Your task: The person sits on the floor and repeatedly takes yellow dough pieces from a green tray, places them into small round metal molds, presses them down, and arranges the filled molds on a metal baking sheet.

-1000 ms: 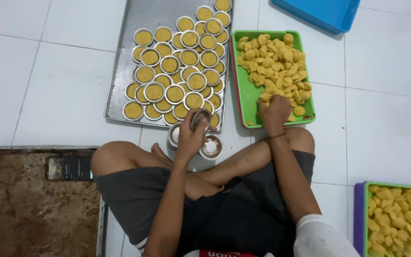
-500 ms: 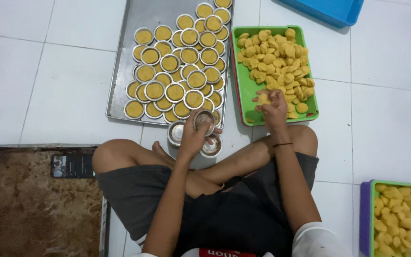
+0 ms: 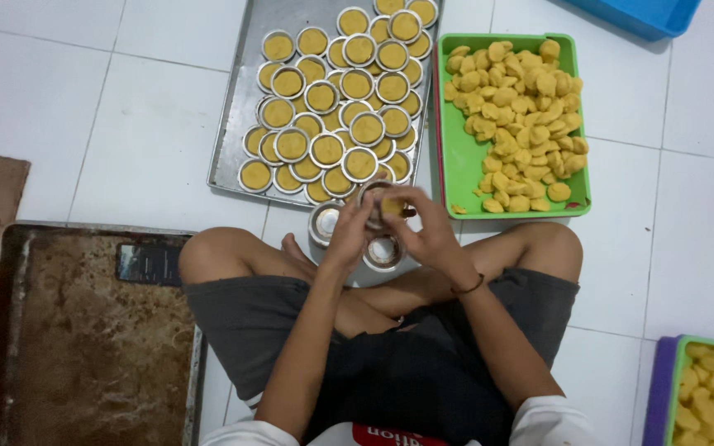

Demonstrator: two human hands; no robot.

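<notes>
At centre frame, just above our crossed legs, our left hand [image 3: 347, 235] and right hand [image 3: 427, 231] meet around one small round metal tin [image 3: 378, 201] with a yellow dough piece [image 3: 392, 206] sitting in it; left fingers wrap the tin's side, right fingertips close on the dough from above, so both grips are clamped, on tin and dough. Two more empty tins [image 3: 326, 221] sit on the white tile floor [image 3: 150, 157] right under the hands, touching or nearly so. Upper middle: grey baking tray [image 3: 229, 157] packed with filled tins [image 3: 328, 149], some stacked on others, the pile running to the near edge just beside our hands. Upper right: green tray [image 3: 456, 169] heaped with loose dough lumps [image 3: 514, 107]. Lower left: a rusty brown empty tray [image 3: 92, 330]. Risks as we judge them: uneven pressing could leave dough lopsided or over the rim; the tin is held in the air, so a slip drops it onto the tins below; setting it on the crowded tray edge could topple stacked tins onto the floor; a knee shift could knock the floor tins.
</notes>
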